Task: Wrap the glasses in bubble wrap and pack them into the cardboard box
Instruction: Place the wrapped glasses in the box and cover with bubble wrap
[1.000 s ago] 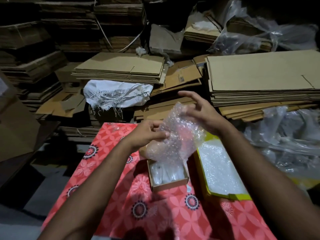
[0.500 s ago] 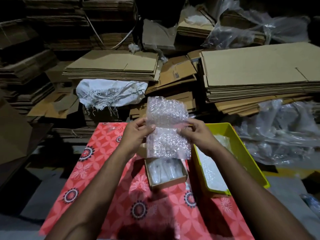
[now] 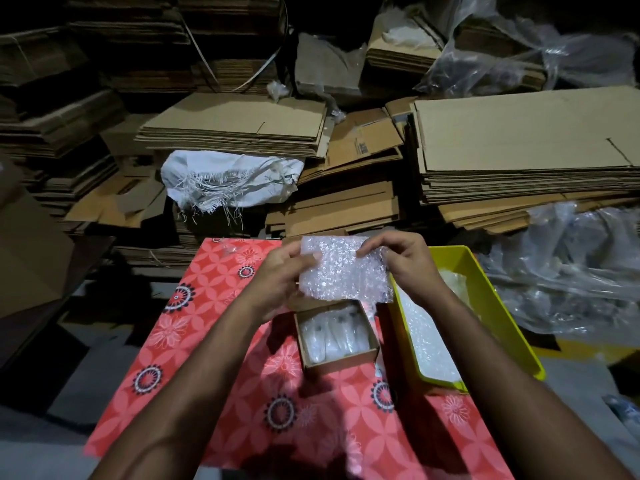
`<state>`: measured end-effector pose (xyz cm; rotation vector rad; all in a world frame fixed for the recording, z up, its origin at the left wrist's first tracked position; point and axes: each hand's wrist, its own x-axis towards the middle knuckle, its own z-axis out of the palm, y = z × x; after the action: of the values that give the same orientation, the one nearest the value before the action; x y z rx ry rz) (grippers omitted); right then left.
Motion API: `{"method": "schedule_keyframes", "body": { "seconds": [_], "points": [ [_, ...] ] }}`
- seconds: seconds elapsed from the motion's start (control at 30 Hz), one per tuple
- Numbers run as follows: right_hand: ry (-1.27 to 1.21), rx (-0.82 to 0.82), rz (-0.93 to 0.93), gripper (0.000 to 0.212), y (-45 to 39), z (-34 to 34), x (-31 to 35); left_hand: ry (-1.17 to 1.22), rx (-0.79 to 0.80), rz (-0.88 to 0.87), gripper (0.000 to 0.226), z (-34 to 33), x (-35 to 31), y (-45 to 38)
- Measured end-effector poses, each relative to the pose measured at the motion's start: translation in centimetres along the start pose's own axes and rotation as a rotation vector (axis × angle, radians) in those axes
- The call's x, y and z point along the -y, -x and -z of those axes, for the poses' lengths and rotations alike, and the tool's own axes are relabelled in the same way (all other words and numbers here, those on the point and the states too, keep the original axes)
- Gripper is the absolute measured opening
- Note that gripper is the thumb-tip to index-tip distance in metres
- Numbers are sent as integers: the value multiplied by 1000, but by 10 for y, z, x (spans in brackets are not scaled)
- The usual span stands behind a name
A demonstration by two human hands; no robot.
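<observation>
I hold a sheet of bubble wrap above the table, folded over at its top. My left hand pinches its left edge and my right hand pinches its upper right corner. Whether a glass is inside the wrap cannot be told. Right below it, a small open cardboard box sits on the red patterned tablecloth and holds several bundles wrapped in bubble wrap.
A yellow plastic tray with bubble wrap in it stands right of the box. Behind the table lie stacks of flattened cardboard, a white frayed sack and clear plastic sheeting at the right.
The crumpled bubble wrap was spread out into a flat sheet, then its top was folded down, so it is now shorter. Both hands moved to its edges.
</observation>
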<state>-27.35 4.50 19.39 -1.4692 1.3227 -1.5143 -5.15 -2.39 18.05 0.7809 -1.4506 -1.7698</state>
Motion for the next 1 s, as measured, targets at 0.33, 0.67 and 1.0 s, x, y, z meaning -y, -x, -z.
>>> {"method": "schedule_keyframes", "body": {
  "seconds": [0.33,0.67,1.0],
  "points": [
    [-232,234,-450,37,14,-12,-10,-113,-145,-57,24,2,3,3],
    [-578,79,-387,35,16,-14,-5,253,-169,-25,45,-2,6,4],
    [-174,69,-231,13,17,-11,-24,-73,-198,36,38,13,16,9]
  ]
}}
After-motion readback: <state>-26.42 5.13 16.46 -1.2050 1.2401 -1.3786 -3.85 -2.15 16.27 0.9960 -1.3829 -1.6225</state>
